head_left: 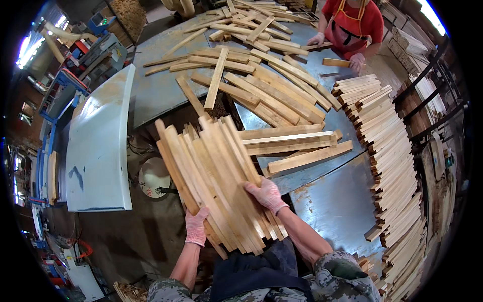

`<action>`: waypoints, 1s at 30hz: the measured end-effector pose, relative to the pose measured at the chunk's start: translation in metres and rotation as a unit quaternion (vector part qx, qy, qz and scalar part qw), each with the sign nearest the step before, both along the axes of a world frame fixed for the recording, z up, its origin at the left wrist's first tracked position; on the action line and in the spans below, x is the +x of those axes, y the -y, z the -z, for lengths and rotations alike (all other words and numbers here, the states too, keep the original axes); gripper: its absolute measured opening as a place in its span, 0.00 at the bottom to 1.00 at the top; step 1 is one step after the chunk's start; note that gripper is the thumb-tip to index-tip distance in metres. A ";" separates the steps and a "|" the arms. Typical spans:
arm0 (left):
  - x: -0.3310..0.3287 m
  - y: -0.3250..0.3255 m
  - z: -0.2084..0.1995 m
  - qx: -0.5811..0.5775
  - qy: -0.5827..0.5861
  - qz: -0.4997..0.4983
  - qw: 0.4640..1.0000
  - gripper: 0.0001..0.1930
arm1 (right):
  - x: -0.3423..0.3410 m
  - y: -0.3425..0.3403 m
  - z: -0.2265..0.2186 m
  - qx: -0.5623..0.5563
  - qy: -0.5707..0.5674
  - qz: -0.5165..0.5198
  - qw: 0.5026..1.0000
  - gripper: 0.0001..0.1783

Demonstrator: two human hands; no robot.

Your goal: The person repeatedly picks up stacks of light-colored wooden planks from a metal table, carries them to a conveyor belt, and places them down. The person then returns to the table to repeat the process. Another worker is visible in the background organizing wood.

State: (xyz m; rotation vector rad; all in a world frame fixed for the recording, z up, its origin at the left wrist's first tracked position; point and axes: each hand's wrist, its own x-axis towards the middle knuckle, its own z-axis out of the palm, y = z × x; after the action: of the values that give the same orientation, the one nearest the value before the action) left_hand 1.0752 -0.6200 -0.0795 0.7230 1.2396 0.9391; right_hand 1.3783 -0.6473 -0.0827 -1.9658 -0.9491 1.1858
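1. Slats fill both my gloved hands: a fanned bundle of wooden slats [216,176], held tilted over the near edge of the metal table [161,90].
2. My left hand [195,227] cups the bundle's lower left edge from beneath, fingers closed on it.
3. My right hand [266,194] presses flat on top, fingers spread.
4. Loose slats [261,90] litter the table beyond.
5. A stacked row of slats [392,161] runs along my right.
6. A person in a red apron [352,25] handles a slat at the far end.

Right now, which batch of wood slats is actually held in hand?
The fanned bundle of slats nearest the camera: the left hand grips its lower edge and the right hand lies on top. The loose slats and the side stack lie untouched on the table.
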 end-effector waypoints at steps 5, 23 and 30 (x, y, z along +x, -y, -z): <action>-0.072 -0.050 0.039 -0.101 -0.021 -0.018 0.995 0.34 | -0.072 -0.059 0.053 -0.135 0.004 -0.072 0.988 0.49; -0.051 -0.208 0.137 -0.253 -0.030 0.134 0.958 0.41 | -0.080 -0.105 0.152 -0.119 -0.020 0.154 0.981 0.31; -0.098 -0.189 0.160 -0.212 -0.003 0.055 0.976 0.35 | -0.096 -0.171 0.100 -0.213 0.051 0.003 0.976 0.41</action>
State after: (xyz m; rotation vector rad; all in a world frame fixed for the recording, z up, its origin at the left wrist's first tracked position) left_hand 0.9773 -0.4313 -0.2399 0.4489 1.3357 0.5533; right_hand 1.2828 -0.4758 -0.1823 -2.3806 -0.7837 1.3844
